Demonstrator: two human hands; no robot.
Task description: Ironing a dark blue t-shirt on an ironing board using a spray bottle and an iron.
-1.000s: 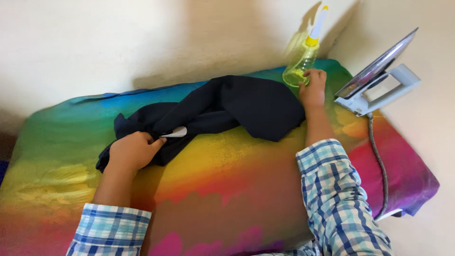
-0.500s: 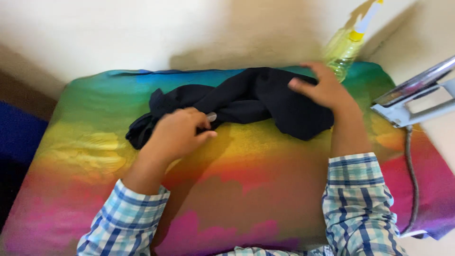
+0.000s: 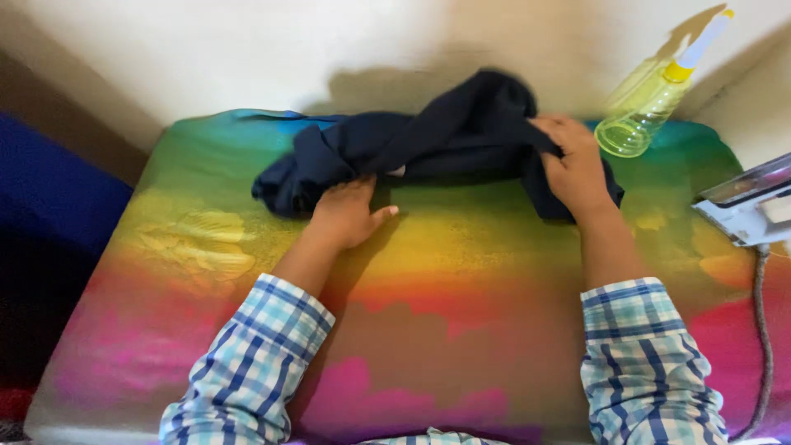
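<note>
garment (image 3: 428,140): dark matt cloth | bottle (image 3: 638,115): clear glossy plastic | cover (image 3: 461,272): rainbow matt fabric

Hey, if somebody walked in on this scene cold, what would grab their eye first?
Most likely the rainbow-coloured padded surface filling the middle, with a crumpled dark navy garment on its far side. The left hand and right hand both grip that cloth. A yellow spray bottle stands at the far right corner, an iron at the right edge.

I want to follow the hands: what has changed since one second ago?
The right hand left the spray bottle, moved left and grasped the dark garment, bunching it up. The left hand stays on the garment. Bottle, iron and colourful pad stayed put.
</note>
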